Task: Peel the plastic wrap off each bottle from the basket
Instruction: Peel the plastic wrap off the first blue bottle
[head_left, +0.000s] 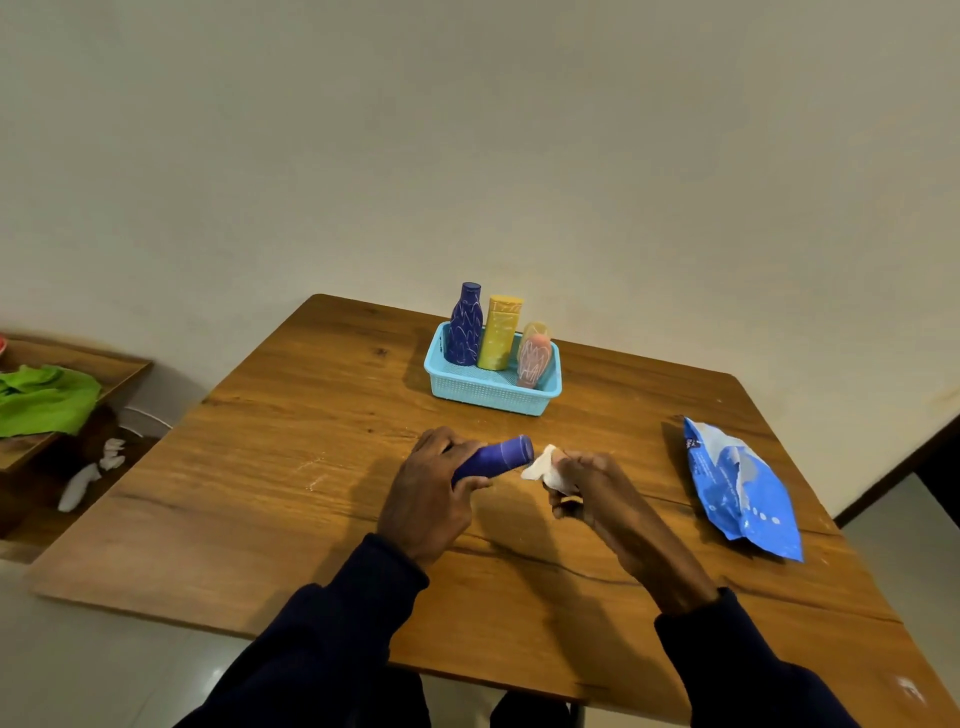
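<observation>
Dark sleeves (322, 623) reach forward to both hands, low over the tabletop (311, 467). The left grip (431, 499) is wrapped round a blue bottle (498, 456), whose long axis runs from that palm up and rightward, its free end pointing at the right grip (597, 493) just beside it. That right grip pinches a crumpled white scrap (543, 465) — probably wrap — almost touching the bottle's end. Beyond both grips stands the basket (488, 397), holding three bottles (500, 332) upright; a blue packet (743, 488) lies well right of the right grip.
</observation>
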